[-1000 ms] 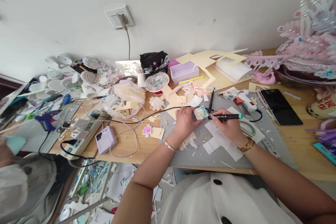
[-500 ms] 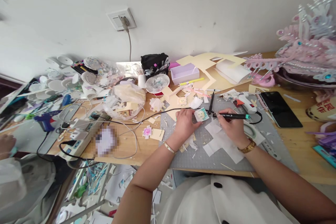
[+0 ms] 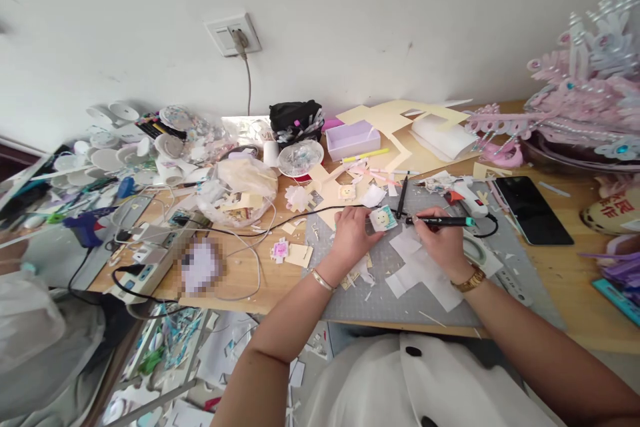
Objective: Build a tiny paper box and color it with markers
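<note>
My left hand (image 3: pixel 351 237) pinches a small square card with a smiling face (image 3: pixel 383 218) over the grey cutting mat (image 3: pixel 400 293). My right hand (image 3: pixel 440 240) is closed round a black pen-shaped tool with a teal end (image 3: pixel 440 221); its tip points left and lies close to the card's right edge. A black cord runs from the tool's end. White paper pieces (image 3: pixel 423 270) lie on the mat under my right wrist.
A black phone (image 3: pixel 533 209) and a white glue gun (image 3: pixel 467 192) lie right of the mat. A lilac box (image 3: pixel 352 139), cream card sheets (image 3: pixel 395 117), a plastic bag (image 3: pixel 240 190), a power strip (image 3: pixel 150 260) and cables crowd the wooden desk. Pink crowns (image 3: pixel 585 93) stand far right. Another person's sleeve (image 3: pixel 30 333) shows at the left.
My right hand and the tool have shifted slightly right, away from the card; the tip that touched it earlier now sits beside its edge. The left hand keeps its hold.
</note>
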### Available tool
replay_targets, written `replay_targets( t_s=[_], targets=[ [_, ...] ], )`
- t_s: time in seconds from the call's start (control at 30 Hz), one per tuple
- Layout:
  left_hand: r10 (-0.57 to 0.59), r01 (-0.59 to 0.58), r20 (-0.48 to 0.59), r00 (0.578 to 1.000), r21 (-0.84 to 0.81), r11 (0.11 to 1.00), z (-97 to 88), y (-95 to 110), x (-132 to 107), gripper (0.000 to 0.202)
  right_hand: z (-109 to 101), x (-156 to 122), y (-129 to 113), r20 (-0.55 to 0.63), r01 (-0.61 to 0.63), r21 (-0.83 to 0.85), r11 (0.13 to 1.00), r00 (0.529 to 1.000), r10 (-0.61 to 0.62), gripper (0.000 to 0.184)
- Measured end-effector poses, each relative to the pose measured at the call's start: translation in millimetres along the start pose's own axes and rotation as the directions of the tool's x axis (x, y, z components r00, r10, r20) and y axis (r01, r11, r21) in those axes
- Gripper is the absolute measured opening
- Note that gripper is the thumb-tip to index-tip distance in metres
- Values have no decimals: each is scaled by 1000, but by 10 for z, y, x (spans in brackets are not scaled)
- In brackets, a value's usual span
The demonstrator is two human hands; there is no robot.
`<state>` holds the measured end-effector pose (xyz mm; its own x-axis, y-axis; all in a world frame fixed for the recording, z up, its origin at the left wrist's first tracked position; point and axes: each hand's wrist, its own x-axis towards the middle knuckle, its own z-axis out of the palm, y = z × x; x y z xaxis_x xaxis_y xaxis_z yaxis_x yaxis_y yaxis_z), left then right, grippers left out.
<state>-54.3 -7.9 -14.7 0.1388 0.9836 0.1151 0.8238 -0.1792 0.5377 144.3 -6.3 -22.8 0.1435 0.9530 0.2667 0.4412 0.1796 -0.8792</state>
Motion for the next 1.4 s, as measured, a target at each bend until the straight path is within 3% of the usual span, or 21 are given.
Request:
replay_targets(
  t_s=[0.13,0.27,0.37,0.5,0.63,0.73,0.83,0.97,1.07,1.17,1.4],
  targets=[
    [6,-6,-5,1000,-9,1000,21,-17,4,45,3,3,20,81,27,15,1000,996,-28,13],
    [20,-24,-70,997,-52,998,28,-31,-4,44,-13,-9,-3,-59,29,43,999,998,-26,17],
    [51,-78,-183,982,-144,986,31,-33,-22,46,-31,-24,-60,-78,16,145,989,997,-5,23],
    [89,-175,-320,943,-250,952,47,-17,-65,47,-18,-35,-96,39,-77,346,935,997,67,29],
    [52,-156,-311,949,-320,934,71,3,-101,52,39,-46,-70,163,-197,501,843,978,131,34],
    [-9,-89,-236,972,-403,911,85,8,-93,55,73,-53,-63,165,-245,535,809,969,185,35],
    [-51,-21,-112,992,-560,828,95,14,-61,67,78,-48,-63,183,-275,543,793,961,207,37],
    [-35,131,135,990,-815,564,77,31,-16,75,37,-10,-52,196,-239,527,815,968,157,34],
    [-6,341,361,933,-877,337,21,40,4,65,-24,31,-49,198,-145,454,879,978,59,30],
    [-22,490,494,869,-852,184,-45,41,15,59,-83,58,-60,208,-13,344,939,976,-62,27],
    [111,631,630,768,-775,34,-86,54,10,46,-103,47,-105,195,59,255,965,975,-111,24]
  ],
)
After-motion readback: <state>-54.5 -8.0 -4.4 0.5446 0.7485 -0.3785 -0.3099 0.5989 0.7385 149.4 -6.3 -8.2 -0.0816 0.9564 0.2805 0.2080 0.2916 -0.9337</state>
